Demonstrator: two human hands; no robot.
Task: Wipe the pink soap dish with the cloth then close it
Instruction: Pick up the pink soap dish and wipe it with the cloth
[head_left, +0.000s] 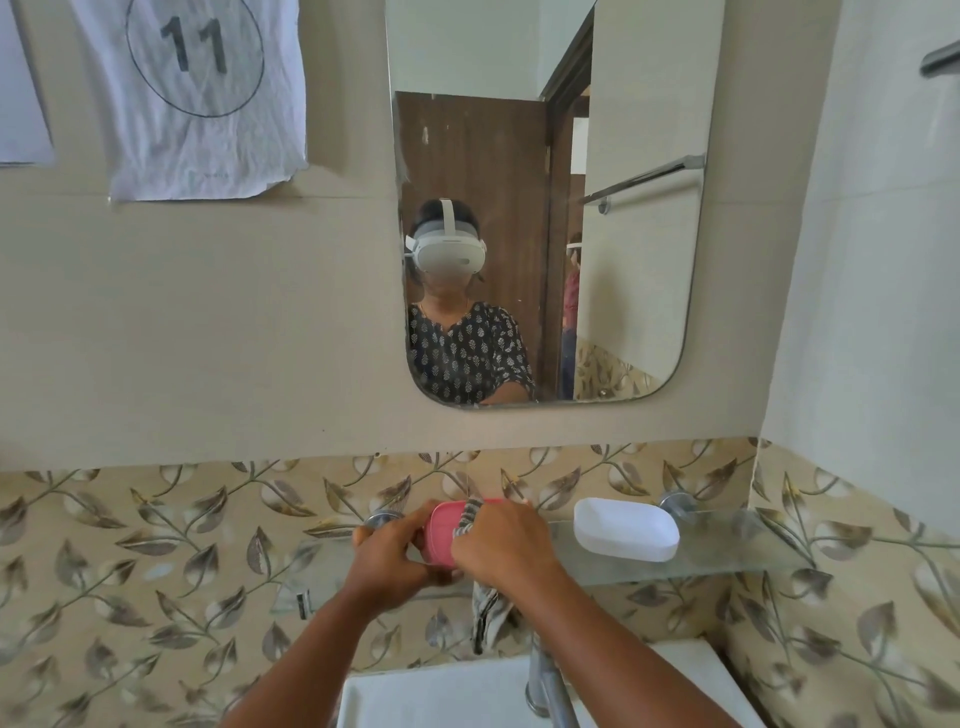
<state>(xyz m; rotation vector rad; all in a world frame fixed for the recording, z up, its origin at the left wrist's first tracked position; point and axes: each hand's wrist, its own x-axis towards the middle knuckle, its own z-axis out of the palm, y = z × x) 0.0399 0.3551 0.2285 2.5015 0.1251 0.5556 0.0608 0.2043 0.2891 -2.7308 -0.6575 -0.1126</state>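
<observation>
Right above the left half of the clear glass wall shelf (717, 564), both hands meet around the pink plastic soap dish (445, 525), which is lifted and tilted rather than resting flat. The left hand (395, 556) curls round the dish from below and the side, gripping it. The right hand (506, 540) is closed on a grey-and-white striped cloth (485, 618), pressing it against the dish's right side, with the cloth's loose end hanging down towards the metal tap (545, 686) of the white basin (441, 696). Near the shelf's right end lies a white oval plastic soap box (626, 529), well apart from the hands.
</observation>
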